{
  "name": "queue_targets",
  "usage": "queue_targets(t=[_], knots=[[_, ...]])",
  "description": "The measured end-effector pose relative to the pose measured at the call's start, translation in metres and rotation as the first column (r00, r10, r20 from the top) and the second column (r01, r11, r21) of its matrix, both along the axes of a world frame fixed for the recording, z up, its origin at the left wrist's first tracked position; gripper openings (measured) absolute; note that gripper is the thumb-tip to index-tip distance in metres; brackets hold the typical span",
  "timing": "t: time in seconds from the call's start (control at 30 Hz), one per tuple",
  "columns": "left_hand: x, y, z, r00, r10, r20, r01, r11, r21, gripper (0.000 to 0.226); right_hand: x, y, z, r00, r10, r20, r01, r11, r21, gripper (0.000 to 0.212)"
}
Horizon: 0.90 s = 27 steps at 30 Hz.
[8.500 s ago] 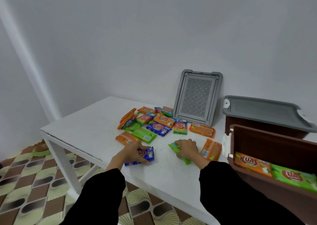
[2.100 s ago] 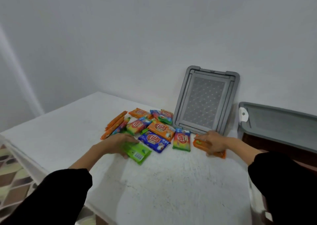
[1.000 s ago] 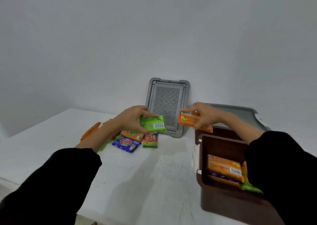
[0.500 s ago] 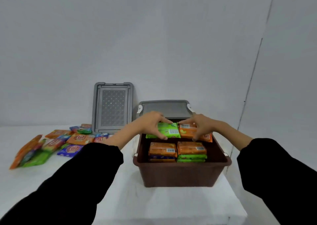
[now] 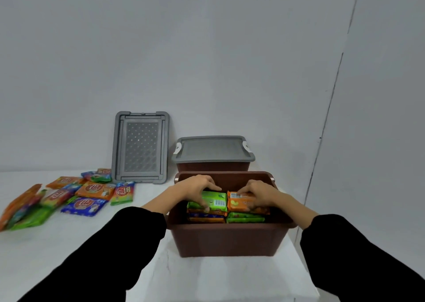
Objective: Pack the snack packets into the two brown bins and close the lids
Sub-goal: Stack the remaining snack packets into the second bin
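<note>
Soft, flat, cool light fills the room, and the white wall (image 5: pixel 230 48) reads grey. The table (image 5: pixel 69 244) top is the brightest surface, with a faint shadow at the foot of the open brown bin (image 5: pixel 225 239), whose inside is dim. The black sleeves (image 5: pixel 110 255) show no detail. Snack packets (image 5: pixel 25 212) at the table's left edge are smeared and stretched. The wall corner line (image 5: pixel 331 94) bows. The left hand (image 5: pixel 197 189) gripping the green packet (image 5: pixel 215 200) and the right hand (image 5: pixel 257 194) gripping the orange packet (image 5: pixel 239 204) look slightly soft. A small glint sits on the leaning grey lid (image 5: pixel 140 147).
</note>
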State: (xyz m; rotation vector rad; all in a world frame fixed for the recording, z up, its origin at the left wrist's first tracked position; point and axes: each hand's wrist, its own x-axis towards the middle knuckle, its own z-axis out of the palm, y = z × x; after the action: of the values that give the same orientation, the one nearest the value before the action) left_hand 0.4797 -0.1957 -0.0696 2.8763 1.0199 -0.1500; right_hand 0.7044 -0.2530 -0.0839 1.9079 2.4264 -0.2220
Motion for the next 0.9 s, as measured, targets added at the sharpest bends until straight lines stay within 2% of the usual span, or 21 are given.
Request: queue_targets(t=[0.13,0.3,0.5,0.9], knots=[[0.0,-0.001,-0.018,0.995,0.026,-0.092,-0.022,0.999,0.043,0.078,-0.001,0.004,-0.003,0.998,0.052,0.022,-0.052,0.999,-0.011,0.059],[0.001,0.003,-0.022,0.996,0.089,-0.032,-0.084,0.988,0.129,0.072,-0.001,0.008,-0.01,0.994,0.106,0.023,-0.107,0.993,0.057,0.055],[0.0,0.007,-0.021,0.995,0.098,-0.015,-0.096,0.99,0.101,0.073,-0.004,0.01,-0.014,0.997,0.068,0.041,-0.071,0.994,0.081,0.068],[0.0,0.012,-0.023,0.995,0.094,-0.017,-0.091,0.986,0.137,0.074,-0.006,0.01,-0.02,0.999,0.031,0.025,-0.034,0.993,0.11,0.067]])
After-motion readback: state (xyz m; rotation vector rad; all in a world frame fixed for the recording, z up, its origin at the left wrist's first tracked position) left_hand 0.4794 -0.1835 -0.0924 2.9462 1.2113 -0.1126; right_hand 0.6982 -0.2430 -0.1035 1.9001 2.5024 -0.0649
